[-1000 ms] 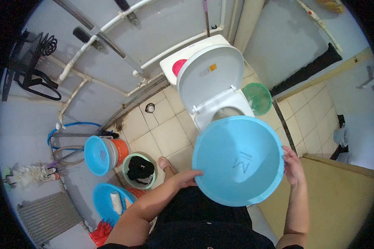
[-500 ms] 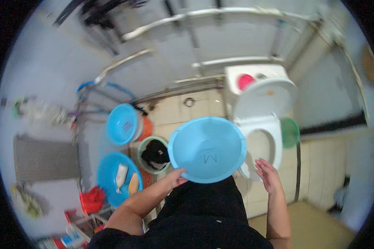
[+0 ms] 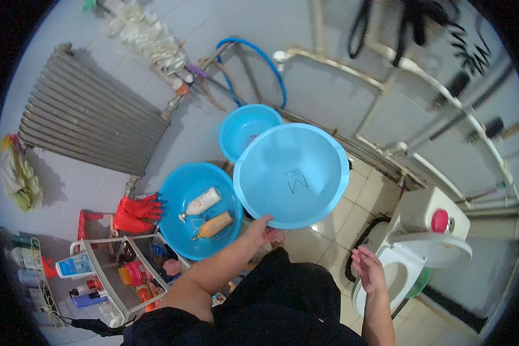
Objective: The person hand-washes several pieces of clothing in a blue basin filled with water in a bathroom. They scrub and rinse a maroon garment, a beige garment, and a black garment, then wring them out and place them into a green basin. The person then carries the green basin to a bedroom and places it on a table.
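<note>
My left hand [image 3: 263, 232] grips the near rim of a light blue plastic basin [image 3: 259, 179], which hangs in front of me with dark marks on its bottom. Nothing else shows inside that basin. My right hand [image 3: 370, 271] is open, fingers stretched, in front of the white toilet [image 3: 409, 262], and holds nothing. To the left of the held basin stands a larger blue basin [image 3: 173, 199]. In it lie a white pump bottle [image 3: 204, 203] and a tan pump bottle [image 3: 215, 225]. Behind, a smaller blue basin [image 3: 242, 124] is partly covered by the held one.
Red rubber gloves [image 3: 137, 213] hang beside the large basin, above a wire rack [image 3: 111, 254] of bottles and toiletries. A grey radiator [image 3: 92, 112] is on the left wall. Pipes [image 3: 340, 69] and a blue hose [image 3: 271, 57] run along the back. The floor is tiled [image 3: 328, 222].
My view has swung left, bringing the radiator and rack into sight and shifting the toilet to the lower right. The basin stays in my left hand; my right hand remains open.
</note>
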`<state>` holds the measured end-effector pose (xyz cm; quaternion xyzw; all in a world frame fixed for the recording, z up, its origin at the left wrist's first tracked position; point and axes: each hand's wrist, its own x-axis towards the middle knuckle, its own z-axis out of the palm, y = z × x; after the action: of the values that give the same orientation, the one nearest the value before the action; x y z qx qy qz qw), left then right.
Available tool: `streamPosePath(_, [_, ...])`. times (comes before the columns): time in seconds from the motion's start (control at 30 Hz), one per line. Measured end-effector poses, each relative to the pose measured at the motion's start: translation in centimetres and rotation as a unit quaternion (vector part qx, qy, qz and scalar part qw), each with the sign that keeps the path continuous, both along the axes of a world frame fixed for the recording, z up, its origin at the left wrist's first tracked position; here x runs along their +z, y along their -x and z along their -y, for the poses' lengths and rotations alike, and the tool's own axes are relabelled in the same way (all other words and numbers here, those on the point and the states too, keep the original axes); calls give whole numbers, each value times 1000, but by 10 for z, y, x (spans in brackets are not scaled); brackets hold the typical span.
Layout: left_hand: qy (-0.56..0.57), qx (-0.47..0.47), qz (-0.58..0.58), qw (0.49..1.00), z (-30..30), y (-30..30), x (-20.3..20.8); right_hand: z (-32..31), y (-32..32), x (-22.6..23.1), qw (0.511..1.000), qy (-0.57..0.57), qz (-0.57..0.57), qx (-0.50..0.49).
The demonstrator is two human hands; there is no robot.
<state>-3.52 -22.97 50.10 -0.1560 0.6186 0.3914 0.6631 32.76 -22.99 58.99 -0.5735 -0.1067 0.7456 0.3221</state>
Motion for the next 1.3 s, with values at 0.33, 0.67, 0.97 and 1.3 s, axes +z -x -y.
streamPosePath(0.33, [-32, 200, -37, 978, 13, 188, 23, -103, 171, -10, 991, 12, -3, 131])
streamPosePath(0.67, [-6, 278, -112, 954, 0, 177, 13, -161, 259, -53, 961, 28, -50, 271])
streamPosePath(0.97, [-81, 312, -93, 942, -158, 136, -37, -252, 245, -73, 953, 3, -54, 299])
streamPosePath(1.3, [-38, 353, -73, 932, -221, 118, -131, -337, 227, -122, 935, -15, 3, 355])
